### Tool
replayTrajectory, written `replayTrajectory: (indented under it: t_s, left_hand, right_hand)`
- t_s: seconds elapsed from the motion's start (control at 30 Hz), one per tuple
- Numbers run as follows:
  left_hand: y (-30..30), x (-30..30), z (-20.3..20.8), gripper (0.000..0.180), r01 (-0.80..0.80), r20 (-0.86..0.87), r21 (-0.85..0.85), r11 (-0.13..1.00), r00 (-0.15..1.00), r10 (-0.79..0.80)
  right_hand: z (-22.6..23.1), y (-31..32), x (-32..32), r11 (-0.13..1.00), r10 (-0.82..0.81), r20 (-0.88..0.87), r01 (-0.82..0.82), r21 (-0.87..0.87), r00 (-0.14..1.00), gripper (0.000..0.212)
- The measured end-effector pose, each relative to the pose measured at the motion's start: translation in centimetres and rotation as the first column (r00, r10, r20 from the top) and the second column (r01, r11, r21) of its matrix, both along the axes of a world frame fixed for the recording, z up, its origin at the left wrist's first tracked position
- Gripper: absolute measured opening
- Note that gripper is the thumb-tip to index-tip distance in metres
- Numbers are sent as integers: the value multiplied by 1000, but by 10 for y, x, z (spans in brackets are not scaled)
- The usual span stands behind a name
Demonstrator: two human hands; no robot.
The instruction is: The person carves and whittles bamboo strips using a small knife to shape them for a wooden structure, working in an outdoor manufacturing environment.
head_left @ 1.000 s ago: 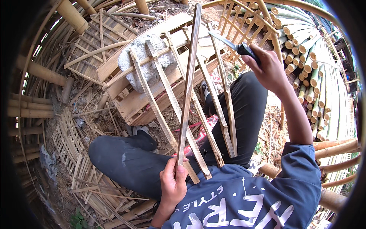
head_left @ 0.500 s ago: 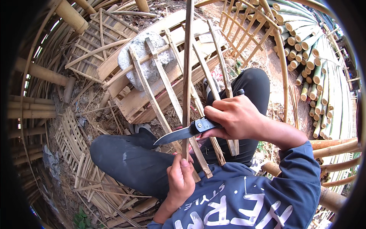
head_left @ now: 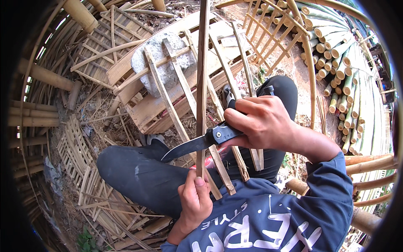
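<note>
My left hand (head_left: pixel 195 196) is closed round the lower end of a long, narrow bamboo strip (head_left: pixel 202 75), which stands away from me toward the top of the view. Wrapped round the dark handle of a folding knife (head_left: pixel 191 146) is my right hand (head_left: pixel 262 122). The open blade points left and crosses the strip a little above my left hand. Beneath them a bamboo rack of parallel slats (head_left: pixel 168 103) rests with its near ends against my lap. I cannot tell whether the blade's edge bites into the strip.
A grey stone (head_left: pixel 155 63) sits on wooden boards (head_left: pixel 147 111) ahead, under the rack's far end. More slatted panels (head_left: pixel 105 46) lie at the left, with bamboo offcuts (head_left: pixel 111 216) on the ground. Cut bamboo poles (head_left: pixel 336 50) are stacked at the far right.
The bamboo strip and my left hand have shifted slightly left. The knife has moved a little left and down, and its blade is tilted more. My right hand stays closed on the handle.
</note>
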State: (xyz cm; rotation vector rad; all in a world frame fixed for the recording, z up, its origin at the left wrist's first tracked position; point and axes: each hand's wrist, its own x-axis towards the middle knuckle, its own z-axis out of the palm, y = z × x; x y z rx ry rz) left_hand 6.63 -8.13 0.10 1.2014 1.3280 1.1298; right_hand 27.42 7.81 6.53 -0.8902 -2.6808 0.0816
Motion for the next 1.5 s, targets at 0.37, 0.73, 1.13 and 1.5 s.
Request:
replayTrajectory:
  t_s: [0.37,0.73,1.13,1.5]
  left_hand:
    - [2,-2,7,39,17,47,-11,1000,999,-17]
    - [-10,4,1,38,42,43,-92,995,998,-38]
    - [-4,0,3,34,68,-211,57,996,976,-54]
    - [-19,-9,-3,38,97,-114,20,995,989,-94]
  right_hand:
    - [11,10,-2,989,-36,-8,37,141,999,52]
    - [17,61,44,882,-442,-59,446,154,895,45]
    - [18,19,19,978,-206,-23,206,-20,978,47]
    - [29,53,31,939,-279,-58,285,192,958,49]
